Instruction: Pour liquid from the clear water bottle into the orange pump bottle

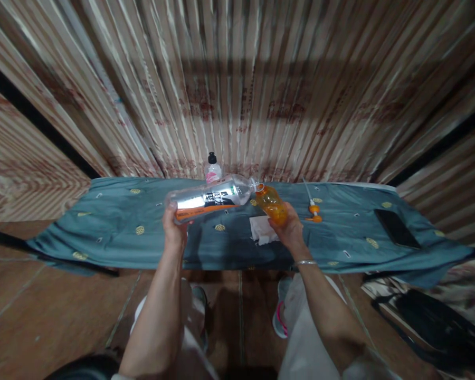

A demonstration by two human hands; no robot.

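My left hand (174, 224) is wrapped round the base of a large clear plastic bottle (211, 198) with a silver and orange label. The bottle lies almost level in the air, its neck pointing right. In my right hand (288, 227) is a translucent orange bottle (272, 204), tilted with its open mouth up and to the left. The two mouths meet or nearly meet; I cannot tell whether they touch. Under the orange bottle, a white tissue (263, 229) lies on the cloth. An orange pump head (314, 209) with a thin tube rests to the right.
A patterned blue-green cloth (114, 227) covers the low table. Behind the clear bottle stands a small bottle with a black cap (212, 168). A dark phone (397, 228) lies at the right. Pleated curtains (237, 95) hang behind, and a black bag (439, 322) sits at lower right.
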